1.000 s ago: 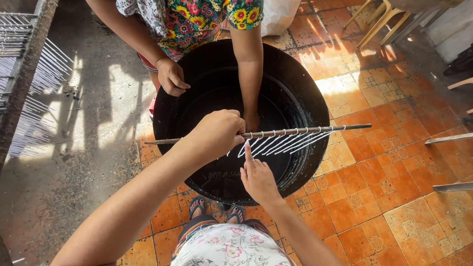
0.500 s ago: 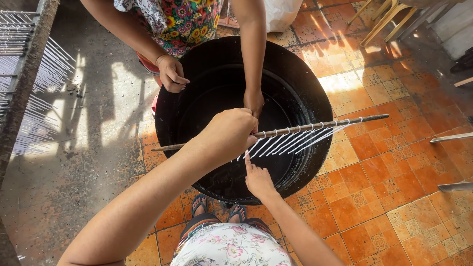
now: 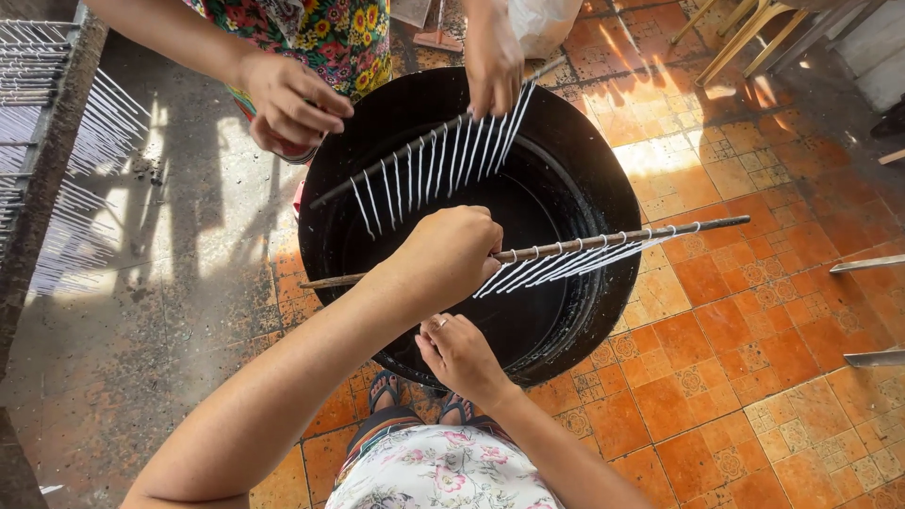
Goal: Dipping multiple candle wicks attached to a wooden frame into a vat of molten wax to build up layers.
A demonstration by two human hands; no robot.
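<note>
My left hand (image 3: 451,254) is closed around a long wooden stick (image 3: 622,238) that lies across a big black tub (image 3: 603,179). Several thin white candles (image 3: 556,266) hang from the stick on the right side, slanting down over the dark liquid. My right hand (image 3: 459,353) hovers below the stick near the tub's near rim, fingers loosely curled, holding nothing. Across the tub another person's hands (image 3: 287,99) lift a second stick of white candles (image 3: 434,165) out of the tub.
A rack with rows of hanging white candles (image 3: 66,141) stands at the left over grey concrete. Orange patterned tiles (image 3: 754,330) cover the floor on the right. Chair legs (image 3: 726,38) are at top right, metal bars (image 3: 867,264) at the right edge. My sandalled feet (image 3: 415,396) touch the tub.
The other person has pulled a second stick of white candles up out of the tub. My right hand dropped from the candles and drew back toward me. My left hand still grips the stick.
</note>
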